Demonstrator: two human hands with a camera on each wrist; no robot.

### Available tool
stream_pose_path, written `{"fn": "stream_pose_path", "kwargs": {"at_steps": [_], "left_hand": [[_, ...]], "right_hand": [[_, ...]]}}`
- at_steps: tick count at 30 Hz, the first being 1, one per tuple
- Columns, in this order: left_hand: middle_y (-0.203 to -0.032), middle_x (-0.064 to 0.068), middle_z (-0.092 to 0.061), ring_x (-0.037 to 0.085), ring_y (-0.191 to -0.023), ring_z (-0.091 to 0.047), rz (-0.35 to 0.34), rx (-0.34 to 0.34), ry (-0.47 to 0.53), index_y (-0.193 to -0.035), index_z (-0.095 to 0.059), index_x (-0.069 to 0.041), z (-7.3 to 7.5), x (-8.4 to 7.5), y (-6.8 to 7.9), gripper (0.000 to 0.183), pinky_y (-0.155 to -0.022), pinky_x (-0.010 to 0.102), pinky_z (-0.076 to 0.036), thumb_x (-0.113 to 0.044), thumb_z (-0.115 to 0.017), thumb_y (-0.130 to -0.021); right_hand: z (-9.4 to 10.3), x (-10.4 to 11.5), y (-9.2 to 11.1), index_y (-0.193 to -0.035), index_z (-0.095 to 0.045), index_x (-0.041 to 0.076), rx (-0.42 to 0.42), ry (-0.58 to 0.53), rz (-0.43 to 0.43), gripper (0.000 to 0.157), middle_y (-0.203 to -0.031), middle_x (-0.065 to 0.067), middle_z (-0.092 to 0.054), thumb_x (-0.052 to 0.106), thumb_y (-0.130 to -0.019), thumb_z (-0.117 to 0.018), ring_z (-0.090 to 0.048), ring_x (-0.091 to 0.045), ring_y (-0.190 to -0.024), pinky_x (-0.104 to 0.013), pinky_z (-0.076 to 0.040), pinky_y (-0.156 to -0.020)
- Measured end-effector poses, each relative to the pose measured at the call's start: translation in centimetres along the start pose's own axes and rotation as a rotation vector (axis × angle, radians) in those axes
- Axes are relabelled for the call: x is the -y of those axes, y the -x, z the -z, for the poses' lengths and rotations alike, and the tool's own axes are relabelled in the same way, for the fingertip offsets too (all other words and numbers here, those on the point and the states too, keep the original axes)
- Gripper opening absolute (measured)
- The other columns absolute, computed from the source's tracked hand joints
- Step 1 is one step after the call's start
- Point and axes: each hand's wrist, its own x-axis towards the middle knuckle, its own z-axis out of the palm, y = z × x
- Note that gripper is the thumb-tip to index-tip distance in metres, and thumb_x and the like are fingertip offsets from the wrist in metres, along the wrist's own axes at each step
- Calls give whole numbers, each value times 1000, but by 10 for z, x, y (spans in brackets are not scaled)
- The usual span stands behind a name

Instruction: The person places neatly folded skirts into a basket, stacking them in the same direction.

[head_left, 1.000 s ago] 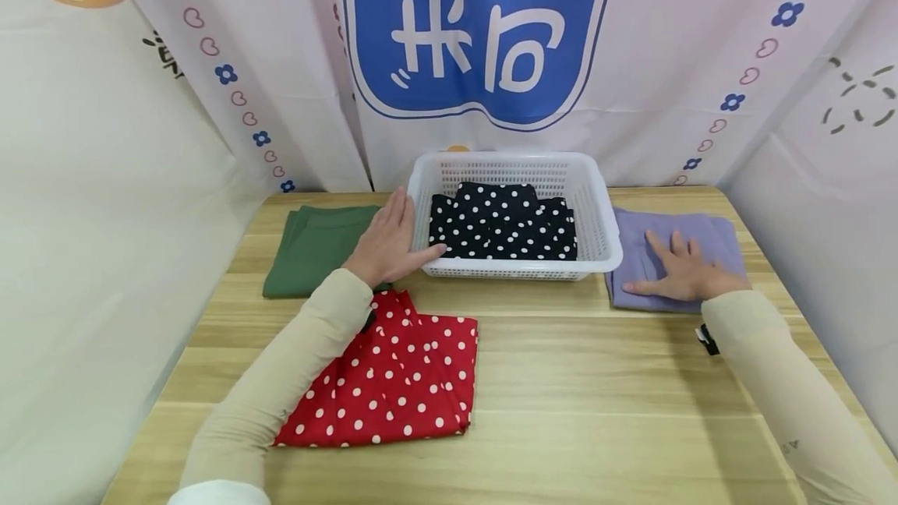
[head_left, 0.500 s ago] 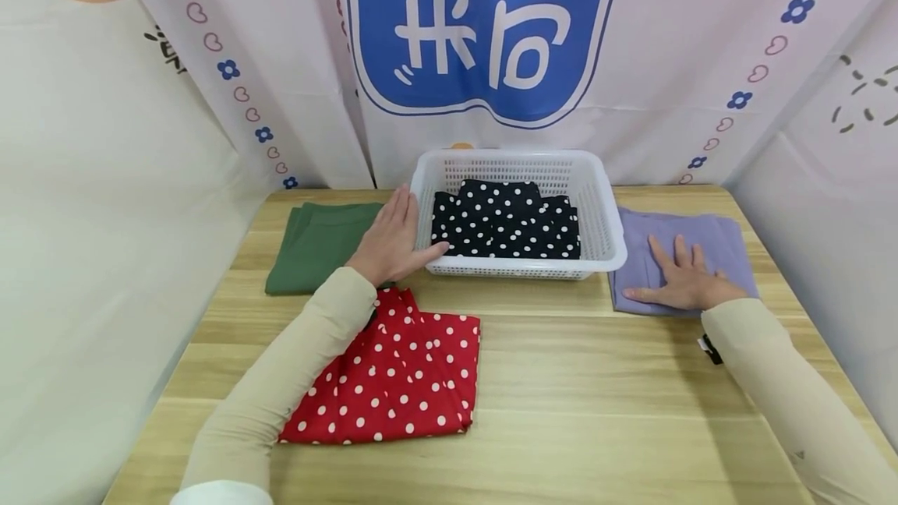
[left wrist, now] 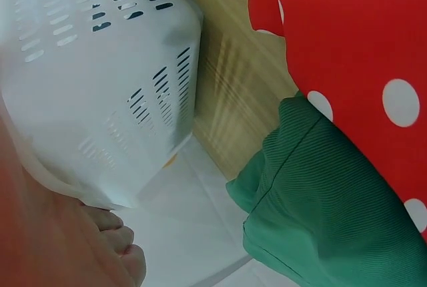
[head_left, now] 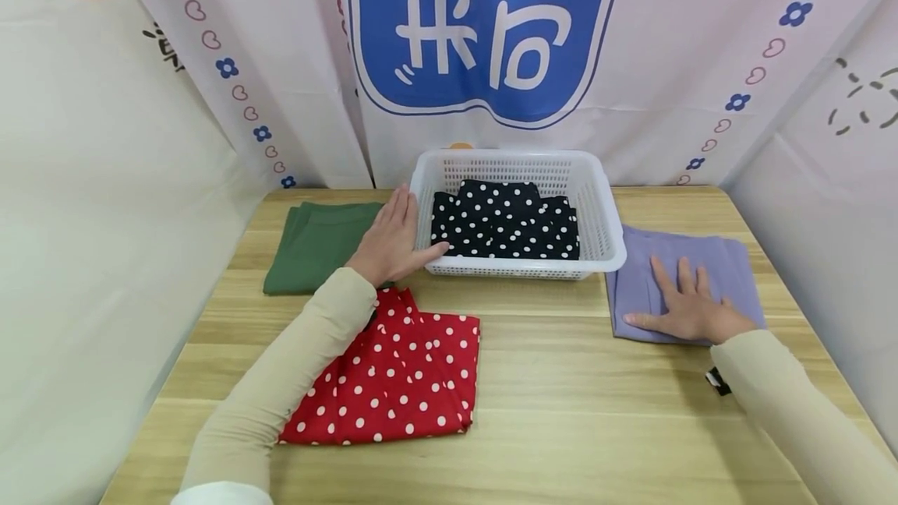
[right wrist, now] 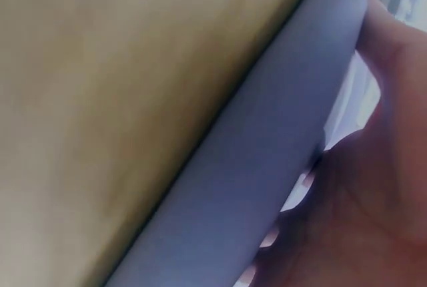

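My left hand (head_left: 393,238) rests against the left side of the white plastic basket (head_left: 614,252), fingers straight and thumb over the front rim. Inside the basket lies a folded black cloth with white dots (head_left: 501,217). At the right, my right hand (head_left: 694,309) lies flat with spread fingers on a folded purple cloth (head_left: 730,263). The right wrist view shows the purple cloth's folded edge (right wrist: 247,147) beside the palm. Below the left forearm is a red cloth with white dots (head_left: 414,380), partly covered by the sleeve. A folded green cloth (head_left: 316,248) sits left of the left hand.
The wooden table (head_left: 575,411) carries everything. A white curtain with a blue printed panel (head_left: 484,30) hangs behind the basket, and white sheets (head_left: 84,240) enclose both sides. The purple cloth's left edge lies close by the basket's right side.
My right hand has slid toward the near edge of the table, and the purple cloth has moved with it. The left hand stays at the basket; the other cloths have not moved.
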Motion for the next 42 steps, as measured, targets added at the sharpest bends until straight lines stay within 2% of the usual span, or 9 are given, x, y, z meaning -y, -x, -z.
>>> {"fn": "stream_pose_path", "kwargs": {"at_steps": [8,13,17,20,25,30,38,42], "left_hand": [[-164,17,-2,32,-153,-2,0,-5,-16,-154,-7,1,2,-3,-2,107,-125,47,-14,-75,-40,-85],[-164,17,-1,31,-153,-2,2,-4,-7,-154,-7,1,1,-3,-2,107,-125,46,-14,-74,-40,-86],[-164,17,0,31,-153,-1,4,4,8,-154,-6,1,2,-2,-1,107,-125,46,-14,-73,-41,-86],[-164,17,1,31,-153,0,9,10,10,-154,-5,1,2,0,0,107,-125,46,-13,-74,-41,-86],[-164,18,2,31,-153,1,8,16,-2,-154,-5,1,0,3,0,107,-126,46,-12,-75,-38,-86],[-164,18,2,31,-153,2,13,32,-7,-154,-4,1,-1,4,0,107,-126,46,-12,-75,-37,-86],[-164,18,1,31,-153,1,10,37,-10,-154,-3,1,-1,3,0,108,-126,46,-12,-76,-36,-86],[-164,18,1,32,-153,1,3,29,-4,-154,-4,2,-2,2,-1,108,-126,46,-12,-75,-37,-86]], "right_hand": [[-21,8,34,-152,21,17,-38,17,16,121,-150,-41,19,84,-76,-46,9,-69,-133,-91,-8,-87],[-38,14,64,-152,21,19,-61,43,30,123,-151,-41,15,85,-75,-47,4,-70,-133,-92,-11,-84],[-50,21,87,-152,22,21,-50,23,31,124,-153,-39,16,86,-72,-49,4,-69,-134,-93,-9,-81],[-55,26,94,-153,21,22,-48,9,33,124,-153,-37,17,86,-72,-48,5,-69,-134,-93,-9,-79],[-57,41,92,-154,16,18,-58,21,52,125,-152,-40,14,87,-71,-47,2,-71,-133,-94,-13,-74],[-61,74,91,-155,10,15,-53,44,66,126,-153,-41,10,89,-69,-45,0,-71,-132,-93,-16,-74],[-72,153,83,-156,0,10,-33,71,73,126,-154,-39,7,88,-69,-48,3,-68,-136,-92,-17,-78],[-76,174,79,-156,-3,10,-32,91,85,127,-155,-38,3,88,-68,-49,1,-67,-136,-91,-21,-77]]}}
